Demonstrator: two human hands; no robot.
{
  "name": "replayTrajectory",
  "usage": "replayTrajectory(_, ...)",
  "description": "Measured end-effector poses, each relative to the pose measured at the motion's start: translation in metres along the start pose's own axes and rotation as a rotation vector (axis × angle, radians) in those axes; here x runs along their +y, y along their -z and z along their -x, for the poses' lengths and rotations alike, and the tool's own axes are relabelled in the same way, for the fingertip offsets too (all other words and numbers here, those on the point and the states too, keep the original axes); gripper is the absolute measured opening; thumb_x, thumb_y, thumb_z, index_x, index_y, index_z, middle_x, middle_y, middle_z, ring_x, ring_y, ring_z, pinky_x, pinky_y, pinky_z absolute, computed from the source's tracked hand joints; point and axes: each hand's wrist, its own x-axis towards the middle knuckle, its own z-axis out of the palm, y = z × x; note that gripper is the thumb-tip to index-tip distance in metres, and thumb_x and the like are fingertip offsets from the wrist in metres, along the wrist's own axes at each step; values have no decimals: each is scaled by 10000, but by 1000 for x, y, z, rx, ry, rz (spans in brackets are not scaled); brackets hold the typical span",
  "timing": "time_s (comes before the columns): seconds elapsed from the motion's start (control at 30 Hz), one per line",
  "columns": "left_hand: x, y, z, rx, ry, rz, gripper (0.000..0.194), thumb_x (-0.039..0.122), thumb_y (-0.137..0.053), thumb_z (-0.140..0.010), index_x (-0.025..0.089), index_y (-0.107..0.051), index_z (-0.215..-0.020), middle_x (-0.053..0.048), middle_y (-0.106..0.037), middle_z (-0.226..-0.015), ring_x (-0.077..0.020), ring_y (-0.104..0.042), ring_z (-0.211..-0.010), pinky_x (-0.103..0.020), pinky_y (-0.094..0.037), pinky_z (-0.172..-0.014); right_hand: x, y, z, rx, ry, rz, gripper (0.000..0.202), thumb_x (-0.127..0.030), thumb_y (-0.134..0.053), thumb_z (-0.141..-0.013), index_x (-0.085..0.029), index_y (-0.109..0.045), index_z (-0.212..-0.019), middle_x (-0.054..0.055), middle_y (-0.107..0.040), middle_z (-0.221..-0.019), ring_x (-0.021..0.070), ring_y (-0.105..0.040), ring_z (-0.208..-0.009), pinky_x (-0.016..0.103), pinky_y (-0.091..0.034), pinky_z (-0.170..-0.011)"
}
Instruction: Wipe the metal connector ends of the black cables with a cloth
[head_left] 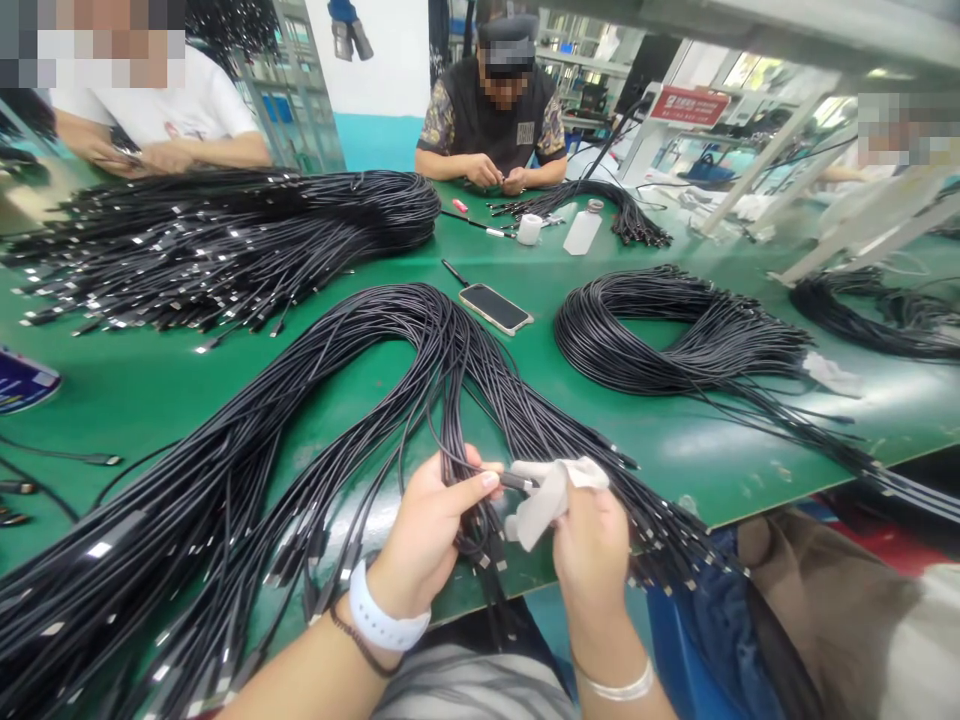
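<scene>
The left hand [435, 520] pinches a thin black cable [514, 481] between thumb and finger, near its tip. The right hand [596, 535] pinches a soft, crumpled white cloth [553, 494] at that tip. A bendy cable bunch [405, 302] curves across the shiny green worktop [510, 268]. Farther off stands a cloudy bottle [582, 232], its insides unclear.

A smartphone [496, 308] lies on the green table [540, 362], with a white jar [529, 230] and a translucent bottle [582, 230] side by side beyond it. Across the table, 1 co-worker [154, 105] wears a white T-shirt [202, 100] and another person [491, 125] a dark cap [510, 50]; a red sign [690, 106] with white lettering stands to their right.
</scene>
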Motion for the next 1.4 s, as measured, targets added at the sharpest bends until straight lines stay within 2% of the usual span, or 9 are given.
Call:
replayTrajectory(0.2, 2, 0, 1, -16, 21, 55, 278, 166, -761, -693, 158, -540, -863, -24, -675, -809, -106, -610, -649, -187, -478, -600, 8, 25, 2, 122, -4, -13, 256, -413, -661, -762, -158, -638, -739, 19, -589, -532, 125, -465, -435, 221, -386, -410)
replayTrajectory(0.5, 4, 0, 1, -15, 53, 57, 296, 163, -763, -692, 159, -556, -904, -32, -677, -843, -106, -617, -645, -185, -493, -574, 5, 34, 8, -97, 58, 79, 394, -507, -616, -811, -156, -617, -634, -40, -422, -459, 96, -351, -425, 215, -284, -407)
replayTrajectory(0.6, 4, 0, 2, -4, 52, 52, 299, 153, -758, -692, 162, -555, -911, -29, -677, -844, -110, -619, -641, -190, -504, -559, -6, 35, 9, -282, 131, 123, 353, -482, -580, -856, -149, -696, -867, 5, -562, -569, 124, -454, -486, 237, -393, -475)
replayTrajectory(0.67, 4, 1, 2, 1, 56, 52, 302, 145, -751, -697, 164, -553, -924, -31, -679, -848, -111, -621, -636, -192, -509, -550, -14, 35, 10, -387, 161, 151, 352, -442, -568, -879, -168, -674, -1072, 76, -681, -837, 165, -566, -631, 284, -487, -617)
replayTrajectory(0.8, 4, 1, 1, -8, 64, 53, 297, 123, -737, -709, 161, -548, -934, -32, -684, -850, -109, -634, -634, -190, -521, -575, -21, 32, 13, -458, 121, 124, 425, -390, -554, -900, -231, -543, -1294, 106, -569, -1293, 233, -618, -954, 377, -481, -887)
replayTrajectory(0.97, 5, 0, 1, -30, 46, 46, 280, 126, -732, -722, 159, -546, -928, -29, -684, -836, -101, -635, -634, -181, -521, -595, -12, 31, 18, -450, 46, -154, 642, -482, -659, -773, -240, -478, -1340, 111, -576, -1295, 291, -569, -1127, 451, -414, -988)
replayTrajectory(1.1, 5, 1, 1, -41, 31, 59, 286, 144, -746, -708, 158, -545, -910, -30, -679, -828, -104, -626, -627, -190, -521, -585, -13, 36, 18, -568, 39, -200, 854, -627, -676, -635, -173, -501, -1337, 146, -583, -1272, 331, -581, -1069, 410, -502, -804)
replayTrajectory(1.27, 5, 4, 0, -19, 46, 34, 324, 150, -777, -665, 161, -559, -905, -43, -686, -846, -114, -627, -627, -201, -526, -587, -9, 41, 11, -533, 75, -245, 570, -626, -481, -842, -172, -676, -1125, 151, -645, -1124, 321, -587, -1019, 428, -471, -842)
replayTrajectory(1.4, 5, 6, 0, -20, 32, 0, 314, 151, -770, -674, 165, -570, -917, -43, -686, -855, -114, -624, -646, -188, -527, -572, -18, 43, 8, -400, 259, 131, 308, -407, -513, -915, -201, -739, -882, 96, -642, -997, 244, -593, -910, 356, -467, -805)
